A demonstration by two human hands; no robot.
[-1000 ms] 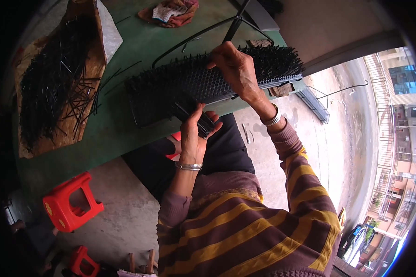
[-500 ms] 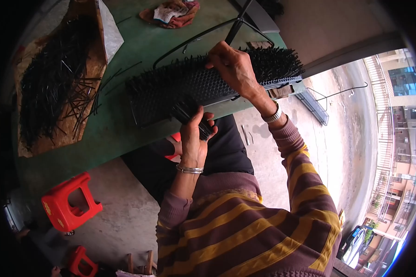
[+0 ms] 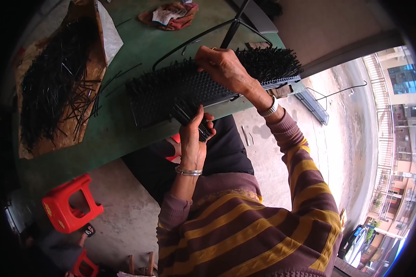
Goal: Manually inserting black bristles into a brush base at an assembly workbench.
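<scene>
A long black panel (image 3: 157, 105) full of small holes lies on the green table, with black bristle-like strips (image 3: 275, 63) standing thickly along its far side and right end. My left hand (image 3: 195, 127) is closed around a bundle of thin black strips (image 3: 184, 111) at the panel's near edge. Over the panel's middle, my right hand (image 3: 224, 69) is bent with its fingertips pinched together at the border of the standing strips. Whatever is between those fingertips is too small to make out.
Loose black strips (image 3: 55, 78) are heaped on a brown sheet (image 3: 81, 122) at the table's left. A crumpled cloth (image 3: 171, 16) lies at the back, near a black metal frame (image 3: 198, 34). Red stools (image 3: 71, 203) stand on the floor at left, beside another person's foot (image 3: 88, 229).
My right hand has shifted left along the panel. My left hand stays nearly in place with the bundle. A foot has come into view beside the red stool.
</scene>
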